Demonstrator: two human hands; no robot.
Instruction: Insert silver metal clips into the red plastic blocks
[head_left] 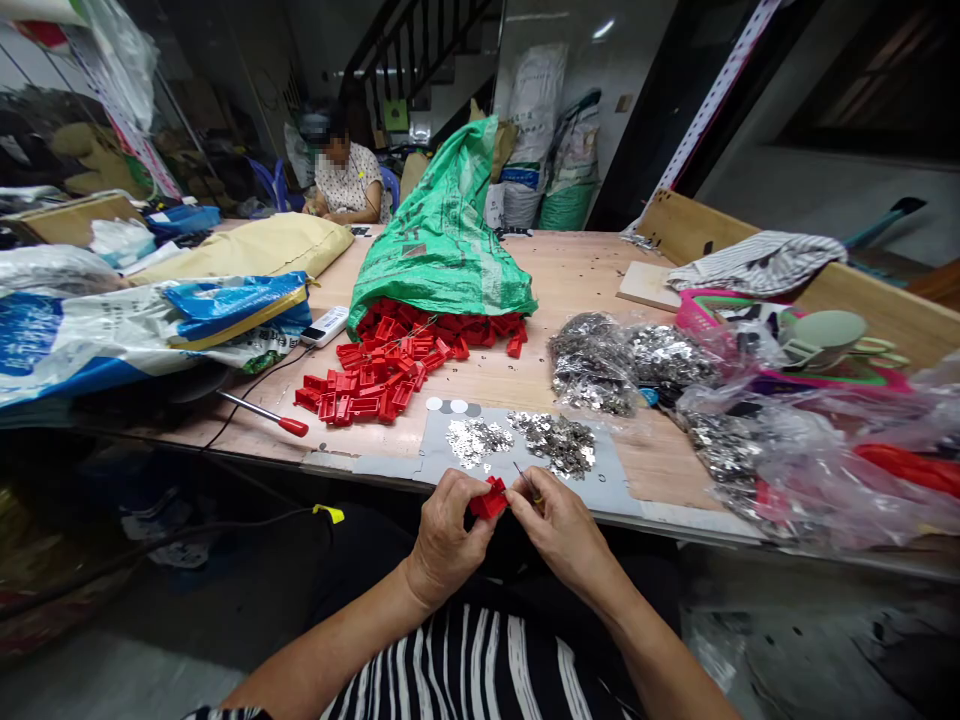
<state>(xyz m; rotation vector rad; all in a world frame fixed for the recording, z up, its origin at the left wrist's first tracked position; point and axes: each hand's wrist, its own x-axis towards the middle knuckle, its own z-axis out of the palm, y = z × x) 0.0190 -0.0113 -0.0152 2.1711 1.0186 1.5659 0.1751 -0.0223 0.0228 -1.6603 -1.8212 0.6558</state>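
Note:
My left hand (452, 522) pinches a small red plastic part (490, 499) just off the table's front edge. Close against its right side is my right hand (553, 510), fingers closed round a thin pointed tool (527, 480); a bit of yellow shows in the grip. Whether the right fingertips also hold a tiny piece I cannot tell. On a grey mat (615, 470) beyond the hands lie two heaps of small metal pieces, a brighter heap (478, 441) and a darker heap (559, 444). More red parts (375, 372) spill from a green woven sack (442, 240).
Plastic bags of metal pieces (592, 360) and a pink basket (697, 315) stand on the right. At left are a red-handled lever (291, 426), a white device (325, 326) and blue-white sacking (135, 320). Another person (349, 180) sits at the far side.

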